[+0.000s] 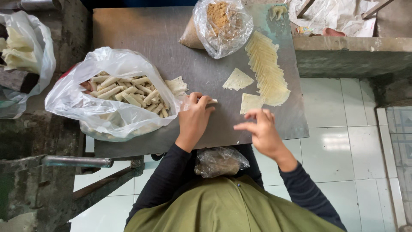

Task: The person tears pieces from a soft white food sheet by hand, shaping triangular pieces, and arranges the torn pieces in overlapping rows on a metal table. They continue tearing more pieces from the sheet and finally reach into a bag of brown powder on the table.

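Left hand (194, 119) pinches a finished roll (210, 101), with the bag (86, 103) of many done rolls just left of it. Right hand (259, 126), fingers loosely apart and empty, touches the next wrapper (250, 102); a long fanned wrapper stack (266, 68) beyond it remains unrolled.

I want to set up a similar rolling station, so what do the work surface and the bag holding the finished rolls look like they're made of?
The work surface looks like sheet metal, probably stainless steel: grey, dull, with scuffs and a soft sheen. The bag holding the rolls is thin clear plastic film, crinkled and glossy, its contents showing through. The left hand rests beside its mouth.
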`<act>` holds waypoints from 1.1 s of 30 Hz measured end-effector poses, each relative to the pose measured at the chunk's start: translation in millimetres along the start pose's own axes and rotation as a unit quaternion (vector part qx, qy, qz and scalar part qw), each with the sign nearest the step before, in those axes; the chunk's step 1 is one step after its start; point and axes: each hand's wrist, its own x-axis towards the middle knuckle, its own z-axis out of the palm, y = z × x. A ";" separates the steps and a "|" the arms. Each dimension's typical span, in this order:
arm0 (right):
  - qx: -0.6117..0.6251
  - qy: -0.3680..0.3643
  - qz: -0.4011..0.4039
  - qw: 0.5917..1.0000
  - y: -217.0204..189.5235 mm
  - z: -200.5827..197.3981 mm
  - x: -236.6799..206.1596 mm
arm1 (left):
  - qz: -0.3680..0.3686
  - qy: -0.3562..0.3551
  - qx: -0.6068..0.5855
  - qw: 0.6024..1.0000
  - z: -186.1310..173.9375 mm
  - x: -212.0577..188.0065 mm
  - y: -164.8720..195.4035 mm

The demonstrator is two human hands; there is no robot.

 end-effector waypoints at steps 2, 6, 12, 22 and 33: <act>-0.036 -0.017 -0.003 0.999 -1.6 0.4 -23.7 | -0.004 0.018 0.026 0.999 3.0 4.3 5.9; -0.066 0.001 -0.066 0.996 -4.0 0.2 -51.3 | 0.039 0.045 0.064 0.996 -7.2 1.5 31.0; -0.050 0.035 -0.072 0.996 -8.7 -8.1 -46.0 | 0.079 0.152 0.146 0.974 -84.9 -13.3 64.0; -0.134 0.084 -0.026 0.987 11.7 2.6 19.1 | -0.040 0.178 0.346 0.920 -173.7 -2.1 20.3; -0.111 0.056 0.003 0.992 -4.9 9.2 31.0 | 0.073 -0.013 -0.066 0.995 -68.7 -40.0 57.7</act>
